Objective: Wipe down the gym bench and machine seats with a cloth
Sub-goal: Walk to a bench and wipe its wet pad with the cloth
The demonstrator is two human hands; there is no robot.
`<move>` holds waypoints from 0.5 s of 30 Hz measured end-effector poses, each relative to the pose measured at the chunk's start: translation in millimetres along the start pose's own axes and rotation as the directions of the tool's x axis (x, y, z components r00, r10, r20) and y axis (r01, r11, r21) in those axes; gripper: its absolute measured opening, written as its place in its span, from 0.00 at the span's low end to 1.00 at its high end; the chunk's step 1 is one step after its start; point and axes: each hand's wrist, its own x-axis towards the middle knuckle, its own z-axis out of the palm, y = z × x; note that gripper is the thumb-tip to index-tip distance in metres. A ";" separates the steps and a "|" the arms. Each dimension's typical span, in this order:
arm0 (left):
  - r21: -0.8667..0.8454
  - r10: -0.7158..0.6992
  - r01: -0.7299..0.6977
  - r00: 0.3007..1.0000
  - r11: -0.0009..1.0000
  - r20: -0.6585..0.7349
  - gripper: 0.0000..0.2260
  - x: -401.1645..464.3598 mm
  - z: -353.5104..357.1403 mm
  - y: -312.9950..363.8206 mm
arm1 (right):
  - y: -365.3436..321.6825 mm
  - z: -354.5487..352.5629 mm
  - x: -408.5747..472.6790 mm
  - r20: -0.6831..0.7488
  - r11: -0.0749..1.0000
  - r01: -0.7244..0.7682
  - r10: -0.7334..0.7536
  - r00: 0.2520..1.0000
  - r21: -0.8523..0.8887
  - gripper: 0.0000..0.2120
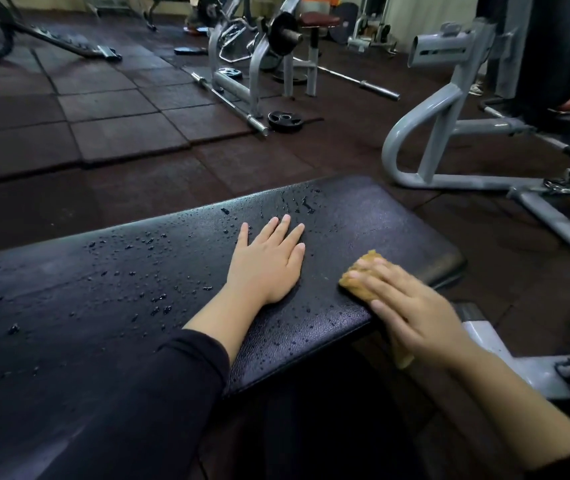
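Here, one cloth (pixel 363 276) under right hand (pixel 411 306) — one wet bench (pixel 172 271)

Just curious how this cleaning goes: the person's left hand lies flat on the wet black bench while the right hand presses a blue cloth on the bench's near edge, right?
Nearly. The cloth is yellowish tan, not blue, as the head view shows. The rest holds: the left hand lies flat on the wet black bench, and the right hand presses the cloth on its near edge.
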 end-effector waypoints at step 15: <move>-0.007 0.008 -0.008 1.000 1.000 -0.025 0.22 0.1 1.2 -1.0 | -22.9 3.6 1.7 0.048 0.999 0.021 -0.022 0.999 0.039 0.20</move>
